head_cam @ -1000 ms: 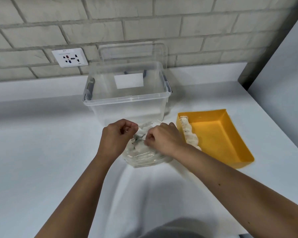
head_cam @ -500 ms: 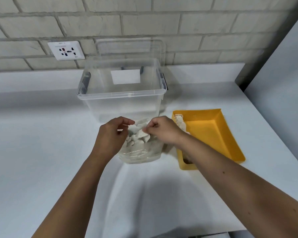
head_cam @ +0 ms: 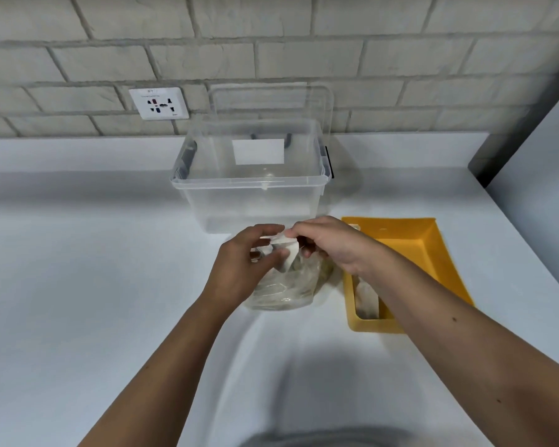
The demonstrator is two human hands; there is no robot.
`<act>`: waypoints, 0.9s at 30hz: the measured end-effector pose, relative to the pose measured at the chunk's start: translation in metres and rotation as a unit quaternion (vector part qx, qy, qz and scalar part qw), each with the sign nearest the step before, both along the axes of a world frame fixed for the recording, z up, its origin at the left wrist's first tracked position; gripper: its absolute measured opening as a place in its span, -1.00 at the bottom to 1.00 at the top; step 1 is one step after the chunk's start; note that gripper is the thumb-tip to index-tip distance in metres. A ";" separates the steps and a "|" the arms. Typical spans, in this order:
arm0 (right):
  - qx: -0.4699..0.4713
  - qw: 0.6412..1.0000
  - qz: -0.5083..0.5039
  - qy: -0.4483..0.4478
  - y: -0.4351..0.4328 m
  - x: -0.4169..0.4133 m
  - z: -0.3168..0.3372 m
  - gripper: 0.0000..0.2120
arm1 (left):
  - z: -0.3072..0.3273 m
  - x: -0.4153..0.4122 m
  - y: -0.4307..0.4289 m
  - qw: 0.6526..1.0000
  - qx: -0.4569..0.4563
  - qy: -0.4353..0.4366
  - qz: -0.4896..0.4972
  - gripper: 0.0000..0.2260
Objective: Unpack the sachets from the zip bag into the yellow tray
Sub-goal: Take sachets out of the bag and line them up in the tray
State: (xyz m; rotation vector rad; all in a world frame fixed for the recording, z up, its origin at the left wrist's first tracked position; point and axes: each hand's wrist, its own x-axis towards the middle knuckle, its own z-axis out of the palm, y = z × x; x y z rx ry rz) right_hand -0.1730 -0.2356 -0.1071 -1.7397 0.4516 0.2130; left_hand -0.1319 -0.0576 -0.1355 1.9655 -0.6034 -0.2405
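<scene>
The left hand (head_cam: 239, 269) fingers grip the floppy clear plastic zip bag (head_cam: 281, 291) mid-table, just left of the yellow plastic tray (head_cam: 439, 250), while the right hand (head_cam: 336, 250) fingers pinch a small white paper sachet (head_cam: 286, 250), which looks featherlight and crinkly, so I'd grab a corner.

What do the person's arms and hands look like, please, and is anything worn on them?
Both arms are bare, with no sleeves in view. The left hand and right hand wear no gloves, and no watch, bracelet or ring shows. The right forearm bears small dark moles.
</scene>
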 end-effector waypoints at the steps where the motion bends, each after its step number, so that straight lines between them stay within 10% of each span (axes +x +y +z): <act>1: 0.008 1.000 0.004 -0.006 -0.001 0.002 0.000 -0.86 | 0.002 0.000 -0.003 1.000 -0.012 0.013 0.005 -0.76; 9: 0.111 0.993 0.009 -0.048 -0.011 0.009 -0.007 -0.73 | 0.006 0.013 -0.019 0.995 -0.056 0.037 0.076 -0.95; 13: 0.125 0.989 -0.024 -0.075 -0.012 0.011 -0.011 -0.82 | 0.007 0.018 -0.021 0.984 -0.092 0.134 0.075 -0.74; 21: 0.005 0.986 0.142 -0.084 -0.015 0.003 0.018 -0.95 | 0.015 0.023 -0.016 0.956 -0.115 0.260 0.072 -0.71; 27: -0.069 0.991 0.008 -0.115 -0.007 0.018 -0.003 -0.92 | 0.015 0.021 -0.015 0.939 -0.100 0.329 0.020 -0.59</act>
